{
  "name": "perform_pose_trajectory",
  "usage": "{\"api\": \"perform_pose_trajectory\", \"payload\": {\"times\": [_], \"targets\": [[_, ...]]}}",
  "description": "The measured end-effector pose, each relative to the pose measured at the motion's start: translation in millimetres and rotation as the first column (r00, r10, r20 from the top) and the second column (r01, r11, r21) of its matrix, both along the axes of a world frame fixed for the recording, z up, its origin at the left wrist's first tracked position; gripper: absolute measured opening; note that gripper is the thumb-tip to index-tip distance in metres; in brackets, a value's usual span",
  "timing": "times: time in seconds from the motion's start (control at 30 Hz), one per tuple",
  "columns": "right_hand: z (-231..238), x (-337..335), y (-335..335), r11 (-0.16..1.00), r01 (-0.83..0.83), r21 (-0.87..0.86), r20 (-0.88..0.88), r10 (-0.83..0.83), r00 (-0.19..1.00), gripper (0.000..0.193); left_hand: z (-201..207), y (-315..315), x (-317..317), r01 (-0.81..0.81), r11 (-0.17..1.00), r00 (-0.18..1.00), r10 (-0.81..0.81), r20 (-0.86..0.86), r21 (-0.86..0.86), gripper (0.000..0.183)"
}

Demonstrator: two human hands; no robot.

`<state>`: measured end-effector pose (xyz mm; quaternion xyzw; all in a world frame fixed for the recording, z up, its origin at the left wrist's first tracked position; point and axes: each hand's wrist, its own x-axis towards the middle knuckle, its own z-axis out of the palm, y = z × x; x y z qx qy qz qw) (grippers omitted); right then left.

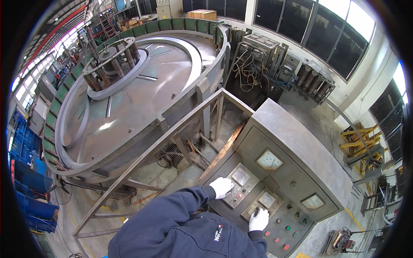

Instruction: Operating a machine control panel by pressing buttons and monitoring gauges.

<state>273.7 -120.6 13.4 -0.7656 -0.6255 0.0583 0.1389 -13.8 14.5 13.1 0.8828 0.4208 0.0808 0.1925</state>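
Observation:
Both hands wear white gloves and work at a grey-green control console (254,146). My left hand (222,188) rests on the left edge of a metal panel with a square meter (241,176) and small knobs. Its fingers are curled; whatever they grip is hidden beneath them. On the second panel, beside its meter (266,199), my right hand (259,219) has its fingers closed around a small dark knob. To its right sit a green button (288,228) and red buttons (286,247). A red lamp glows next to my left hand.
Beyond a metal railing (159,137) lies a large round machine table (142,99) carrying a pale ring (195,56) and a drum of rollers (114,64). Hoses and cables hang from machinery (249,64) behind the console. Yellow frames (361,142) stand at the right.

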Motion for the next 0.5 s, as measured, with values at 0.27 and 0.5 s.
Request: {"api": "perform_pose_trajectory", "payload": {"times": [0.27, 0.5], "targets": [[-1.3, 0.6, -0.6, 1.0, 0.01, -0.017, 0.004, -0.01, 1.0, 0.026, -2.5, 0.7, 1.0, -0.014, 1.0, 1.0, 0.014, -0.009, -0.014, 0.019], [-0.1, 1.0, -1.1, 1.0, 0.01, -0.019, -0.001, -0.01, 1.0, 0.025, -6.0, 0.6, 3.4, -0.052, 0.997, 0.999, 0.051, -0.018, -0.063, 0.024]]}}
